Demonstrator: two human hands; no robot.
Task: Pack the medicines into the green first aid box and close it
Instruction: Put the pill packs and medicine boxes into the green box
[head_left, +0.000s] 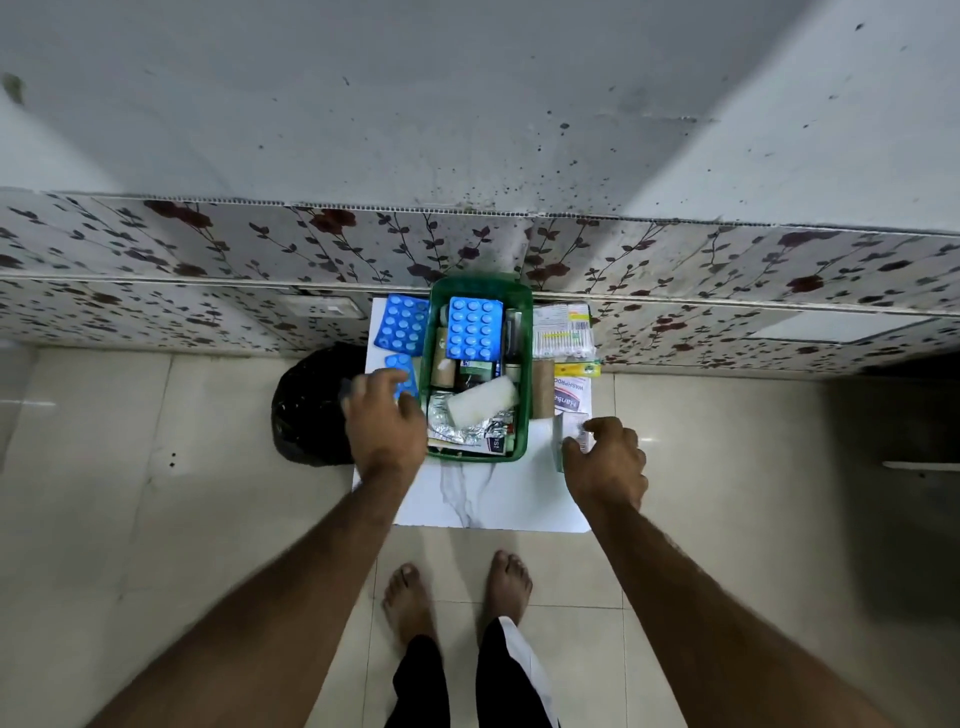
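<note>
The green first aid box (478, 370) sits open on a small white table (488, 499) against the flowered wall panel, between the person's two hands. Inside it, a blue blister pack (474, 328) lies at the far end, a white gauze roll (483, 400) rests on crumpled silver foil strips (470, 423) nearer the person, and small bottles and cartons crowd the middle.

The left hand (383, 415) hangs just left of the box, fingers spread and loosely curled over a small blue blister strip (402, 371) lying on the table; I cannot tell whether the fingertips touch it. Beyond that hand, another blue blister pack (404, 325) lies flat beside the box wall.

The right hand (605, 460) is just right of the box's near corner, thumb and fingers pinched on a small pale medicine carton (569, 434). Past it lie a plaster packet (571, 397), a yellow tube (576, 370) and a bag of cotton swabs (563, 338). A black bag (311, 405) sits on the floor left of the left hand.
</note>
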